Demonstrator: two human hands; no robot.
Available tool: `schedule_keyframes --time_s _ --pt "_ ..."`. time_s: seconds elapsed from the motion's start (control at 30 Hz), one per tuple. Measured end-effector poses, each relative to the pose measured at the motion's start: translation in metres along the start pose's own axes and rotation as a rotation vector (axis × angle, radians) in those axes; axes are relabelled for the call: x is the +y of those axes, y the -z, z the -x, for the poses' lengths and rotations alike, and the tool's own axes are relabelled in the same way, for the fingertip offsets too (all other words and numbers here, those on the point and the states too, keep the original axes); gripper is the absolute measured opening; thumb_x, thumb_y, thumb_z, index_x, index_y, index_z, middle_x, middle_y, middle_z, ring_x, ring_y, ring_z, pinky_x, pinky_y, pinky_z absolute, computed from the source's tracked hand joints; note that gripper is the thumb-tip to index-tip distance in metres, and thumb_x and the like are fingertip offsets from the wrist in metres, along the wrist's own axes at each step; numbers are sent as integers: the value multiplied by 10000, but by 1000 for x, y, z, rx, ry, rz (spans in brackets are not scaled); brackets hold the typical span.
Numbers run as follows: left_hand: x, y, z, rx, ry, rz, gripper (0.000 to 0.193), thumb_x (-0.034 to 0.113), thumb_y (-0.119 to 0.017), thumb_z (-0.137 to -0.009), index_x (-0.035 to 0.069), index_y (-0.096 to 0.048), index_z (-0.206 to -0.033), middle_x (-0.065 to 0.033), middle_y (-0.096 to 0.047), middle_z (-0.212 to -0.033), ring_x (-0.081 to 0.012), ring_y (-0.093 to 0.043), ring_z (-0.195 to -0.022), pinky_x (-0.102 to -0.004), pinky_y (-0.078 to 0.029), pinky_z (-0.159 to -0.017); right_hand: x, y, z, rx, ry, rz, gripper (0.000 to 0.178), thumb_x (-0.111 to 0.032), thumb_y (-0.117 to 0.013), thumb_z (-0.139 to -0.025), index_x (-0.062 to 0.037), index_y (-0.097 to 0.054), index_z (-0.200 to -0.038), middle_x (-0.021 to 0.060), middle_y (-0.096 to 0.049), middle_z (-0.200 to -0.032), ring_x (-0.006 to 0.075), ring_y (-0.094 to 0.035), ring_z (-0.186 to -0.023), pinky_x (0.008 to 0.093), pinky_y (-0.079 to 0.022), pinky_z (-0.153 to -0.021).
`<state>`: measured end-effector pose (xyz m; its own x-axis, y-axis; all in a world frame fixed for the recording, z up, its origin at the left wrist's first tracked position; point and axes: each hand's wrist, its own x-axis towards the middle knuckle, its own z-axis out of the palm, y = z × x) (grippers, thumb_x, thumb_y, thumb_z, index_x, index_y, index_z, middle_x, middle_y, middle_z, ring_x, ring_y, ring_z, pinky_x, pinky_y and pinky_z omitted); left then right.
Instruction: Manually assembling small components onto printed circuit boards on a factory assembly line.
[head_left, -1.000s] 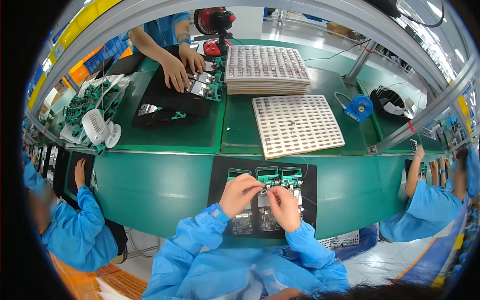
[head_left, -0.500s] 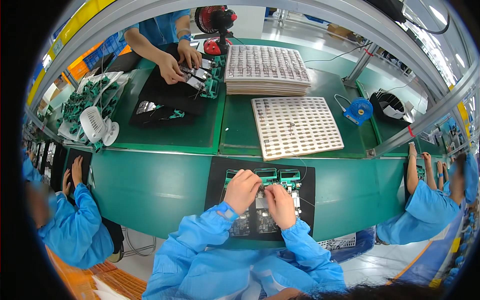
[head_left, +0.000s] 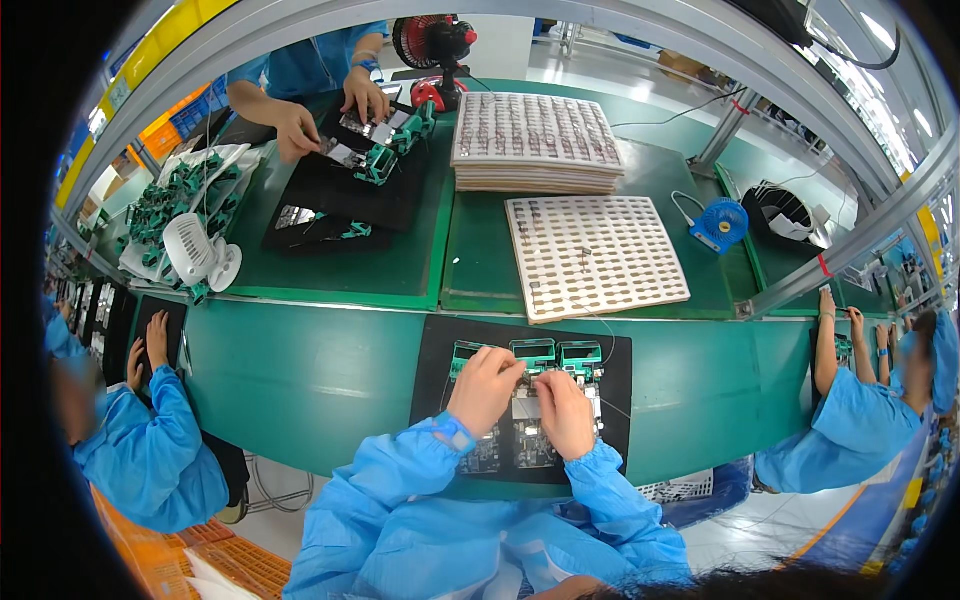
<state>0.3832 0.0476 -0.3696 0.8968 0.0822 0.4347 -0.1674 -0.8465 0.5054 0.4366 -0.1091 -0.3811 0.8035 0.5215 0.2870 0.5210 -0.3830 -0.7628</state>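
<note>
A black mat (head_left: 613, 445) lies on the table before me, with three circuit boards side by side on it. Each board has an open green plastic frame (head_left: 533, 350) at its far end. Over the upper part of the middle circuit board (head_left: 533, 448), my left hand (head_left: 486, 390) is closed with thumb and fingertips together. My right hand (head_left: 567, 414) pinches close beside it, just to the right. Whatever lies between the fingertips is too small or hidden to name. A thin wire trails near the right-hand frame.
Beyond the mat is a white foam tray (head_left: 600, 255) with rows of slots; stacked trays (head_left: 535, 140) stand behind it. A blue fan (head_left: 719, 225) is at right, a white fan (head_left: 198, 252) at left. Across the table, a person's hands (head_left: 300, 132) handle green-framed boards. Other people sit on both sides.
My hands stay over the middle board, the fingertips slightly shifted. Across the table, the person's left-side hand has drawn back from the boards, which have turned. The view has shifted slightly.
</note>
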Motion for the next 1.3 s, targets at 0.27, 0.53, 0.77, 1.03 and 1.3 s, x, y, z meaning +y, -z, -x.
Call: schedule_keyframes --time_s 0.27,0.53,0.77,1.03,1.3 --pt "-3 13 15 -96 -29 -253 591 -84 -561 -724 163 -601 -1259 -166 -431 -1409 -337 -442 -1272 -456 -351 -1003 -16 5 -1 54 3 -230 82 -15 -626 -877 -30 -614 -957 99 -573 -904 214 -609 -773 296 -493 -612" --pt "9 37 21 -18 312 639 278 -41 -618 -871 -12 -621 -1147 -131 -597 -1108 -168 -661 -908 -287 -541 -797 -26 -15 5 3 -232 -505 82 -82 -618 -912 -12 -619 -955 50 -617 -857 111 -601 -761 236 -470 -581" --pt "-24 60 31 120 479 790 138 -24 -636 -865 -18 -668 -998 -71 -649 -926 -145 -666 -810 -256 -532 -715 -52 -37 -5 -31 -48 -369 70 -48 -634 -892 -21 -635 -956 96 -614 -837 171 -617 -690 267 -479 -563" --pt "-45 61 26 136 150 178 115 -22 -670 -805 18 -674 -913 -98 -655 -869 -242 -648 -778 -319 -518 -682 -47 -62 -9 -24 128 -148 60 -63 -635 -868 -45 -634 -925 120 -606 -841 322 -620 -703 388 -493 -586" --pt "-49 63 25 20 -17 60 190 -34 -658 -737 30 -655 -916 -88 -599 -900 -284 -606 -833 -370 -522 -695 -46 -63 -7 -83 137 -83 57 -77 -627 -857 -48 -598 -897 109 -577 -816 322 -613 -716 404 -492 -594"
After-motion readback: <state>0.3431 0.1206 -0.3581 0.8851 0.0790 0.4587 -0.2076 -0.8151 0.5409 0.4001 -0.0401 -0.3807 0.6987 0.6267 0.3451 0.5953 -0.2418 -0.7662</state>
